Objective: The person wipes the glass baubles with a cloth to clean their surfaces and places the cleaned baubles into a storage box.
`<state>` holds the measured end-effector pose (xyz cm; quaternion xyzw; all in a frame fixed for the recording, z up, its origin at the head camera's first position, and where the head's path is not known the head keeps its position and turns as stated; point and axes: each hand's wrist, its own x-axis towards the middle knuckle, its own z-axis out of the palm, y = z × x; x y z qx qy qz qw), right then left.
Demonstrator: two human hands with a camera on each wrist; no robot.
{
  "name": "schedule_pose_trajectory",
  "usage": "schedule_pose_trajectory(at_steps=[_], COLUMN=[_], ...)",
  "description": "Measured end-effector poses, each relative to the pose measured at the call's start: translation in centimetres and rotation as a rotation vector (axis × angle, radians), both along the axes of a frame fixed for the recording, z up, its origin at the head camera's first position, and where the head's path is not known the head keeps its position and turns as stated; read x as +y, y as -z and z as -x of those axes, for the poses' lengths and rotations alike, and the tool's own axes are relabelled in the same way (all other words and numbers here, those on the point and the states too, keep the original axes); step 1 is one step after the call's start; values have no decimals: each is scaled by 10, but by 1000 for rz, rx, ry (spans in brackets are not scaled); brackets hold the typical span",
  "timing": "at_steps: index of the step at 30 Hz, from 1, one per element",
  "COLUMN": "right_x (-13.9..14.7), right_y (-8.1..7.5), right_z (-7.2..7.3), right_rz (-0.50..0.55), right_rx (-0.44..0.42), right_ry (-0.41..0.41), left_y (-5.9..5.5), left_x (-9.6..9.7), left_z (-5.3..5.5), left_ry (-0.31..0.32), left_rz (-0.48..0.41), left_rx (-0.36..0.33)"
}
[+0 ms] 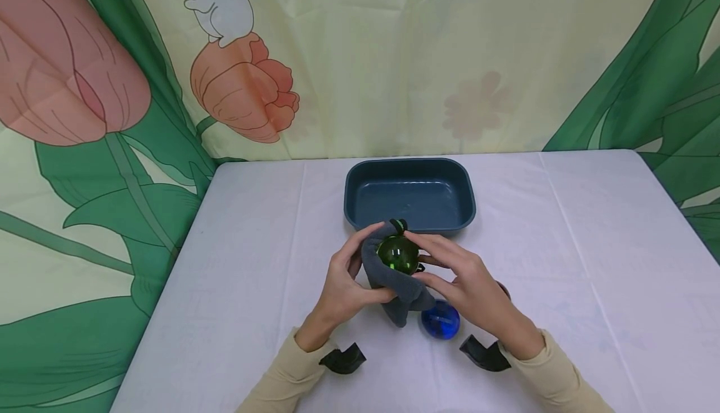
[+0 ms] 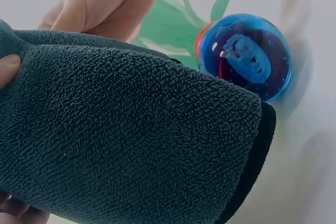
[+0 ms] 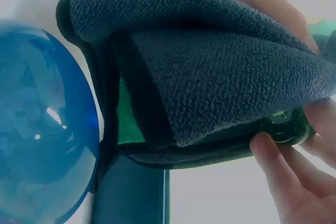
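A glossy, see-through green ball sits in a dark grey terry cloth with black edging, held up over the table. My left hand grips the cloth from the left, its thumb in front and fingers behind. On the other side, my right hand holds the ball with curled fingers and thumb at its right side. In the left wrist view, the cloth hides most of what it wraps. Close below the hands lies a shiny blue ball, also large in the right wrist view.
Behind the hands stands a dark blue rectangular basin. The table has a white cover. A reddish round edge shows from behind my right wrist. Black straps are at both wrists. A printed floral curtain hangs behind the table.
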<state>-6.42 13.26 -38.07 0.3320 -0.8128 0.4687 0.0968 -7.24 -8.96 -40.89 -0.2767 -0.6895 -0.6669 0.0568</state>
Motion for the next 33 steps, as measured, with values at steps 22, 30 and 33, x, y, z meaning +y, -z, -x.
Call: schedule_pose_trajectory(at_steps=[22, 30, 33], right_x=[6, 2, 1], right_y=[1, 1, 0], right_z=[5, 4, 4], right_rz=[-68, -67, -62], right_rx=[132, 181, 203], right_ry=[-75, -26, -16], left_y=[3, 3, 3], left_x=[2, 4, 5], left_z=[-2, -2, -2], left_ry=[-36, -32, -25], left_rz=[-36, -49, -47], left_rx=[2, -28, -34])
